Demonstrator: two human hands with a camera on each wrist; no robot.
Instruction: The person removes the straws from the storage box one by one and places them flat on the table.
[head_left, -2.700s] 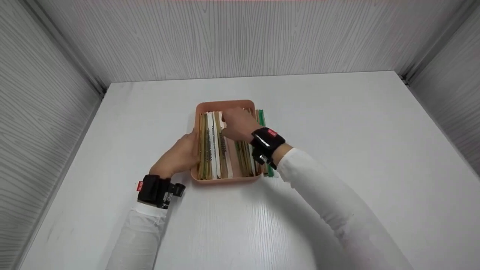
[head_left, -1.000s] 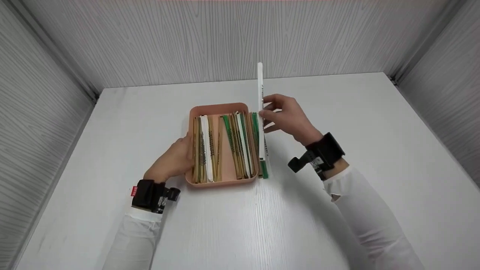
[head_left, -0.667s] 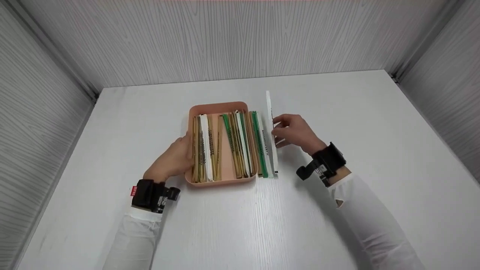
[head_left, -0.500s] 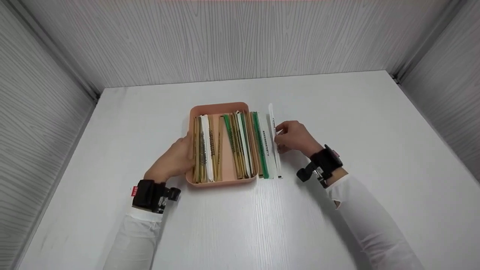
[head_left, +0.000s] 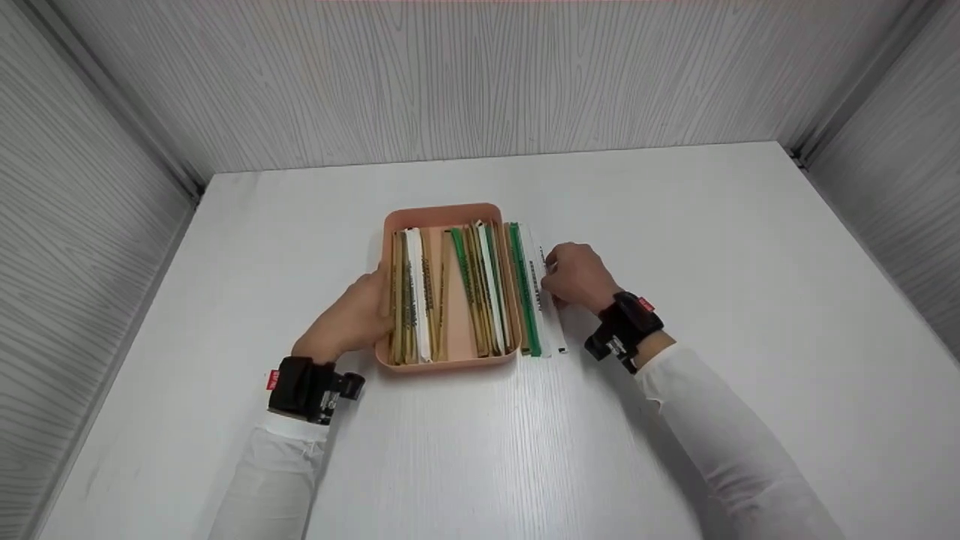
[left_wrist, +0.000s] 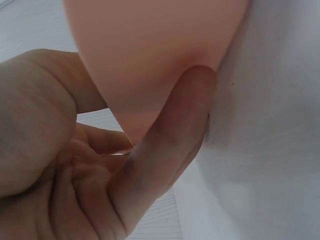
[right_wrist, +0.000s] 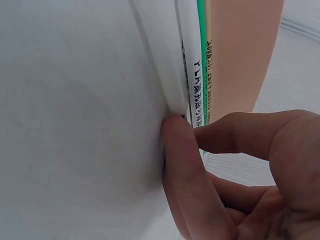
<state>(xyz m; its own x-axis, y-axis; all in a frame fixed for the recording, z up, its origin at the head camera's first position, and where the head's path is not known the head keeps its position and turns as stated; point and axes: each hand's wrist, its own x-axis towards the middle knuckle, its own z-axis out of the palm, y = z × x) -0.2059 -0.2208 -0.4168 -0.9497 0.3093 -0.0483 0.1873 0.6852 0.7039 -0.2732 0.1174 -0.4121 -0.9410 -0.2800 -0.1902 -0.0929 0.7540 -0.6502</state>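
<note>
Right hand [head_left: 576, 277] pinches outermost white paper-wrapped stick [head_left: 557, 328]; square it to its neighbour [head_left: 536, 289] before release. Left hand [head_left: 352, 313] grips peach tray [head_left: 442, 214]; brace it.

The place looks like a small booth fitted out for recording handwork. A plain white table [head_left: 465, 457] reaches back to a far panel [head_left: 480, 82] of grey wood grain, and matching panels close in the left side [head_left: 60, 240] and right side [head_left: 892, 202]. Dark strips [head_left: 112, 97] run down both far corners. Black camera bands [head_left: 626, 330] on the person's wrists suggest a data-gathering setup; whether a lab or office surrounds it cannot be told.
</note>
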